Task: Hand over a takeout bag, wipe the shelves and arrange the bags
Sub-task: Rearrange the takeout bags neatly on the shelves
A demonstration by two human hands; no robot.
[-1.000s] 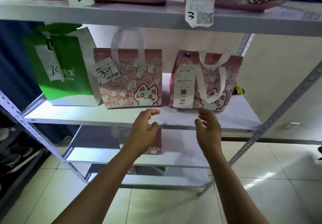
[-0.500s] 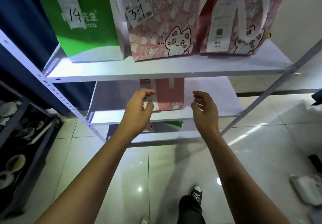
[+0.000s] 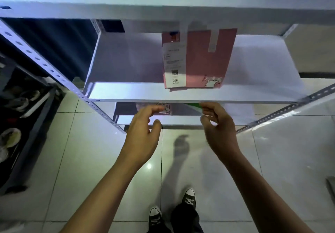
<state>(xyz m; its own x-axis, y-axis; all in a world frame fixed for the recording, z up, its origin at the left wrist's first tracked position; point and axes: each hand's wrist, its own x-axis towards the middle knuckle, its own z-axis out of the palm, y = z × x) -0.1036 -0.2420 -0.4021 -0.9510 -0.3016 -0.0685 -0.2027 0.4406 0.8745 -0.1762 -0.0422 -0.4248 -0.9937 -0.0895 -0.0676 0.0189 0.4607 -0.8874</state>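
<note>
Both arms reach forward and down toward a white metal rack. The left hand (image 3: 143,133) hangs in front of the lowest shelf (image 3: 181,120), fingers loosely curled and thumb apart, holding nothing. The right hand (image 3: 220,129) is beside it at the same height, also half curled and empty, its fingertips just under the front edge of the middle shelf (image 3: 126,92).

On that middle shelf stands a pink takeout bag (image 3: 199,59), upright, with white handles and a long receipt (image 3: 174,64) taped to its front; a small cat drawing shows near its bottom right corner. The rest of the shelf is bare white board. Behind the hands, on the lowest shelf, part of another pink bag (image 3: 163,107) and the edge of a green bag (image 3: 193,106) show, mostly hidden by the shelf above and the fingers.

A perforated steel upright (image 3: 54,73) slants across the left. Beyond it a dark rack (image 3: 23,116) holds bowls. Below, black sneakers (image 3: 189,198) stand on glossy floor tiles (image 3: 81,160).
</note>
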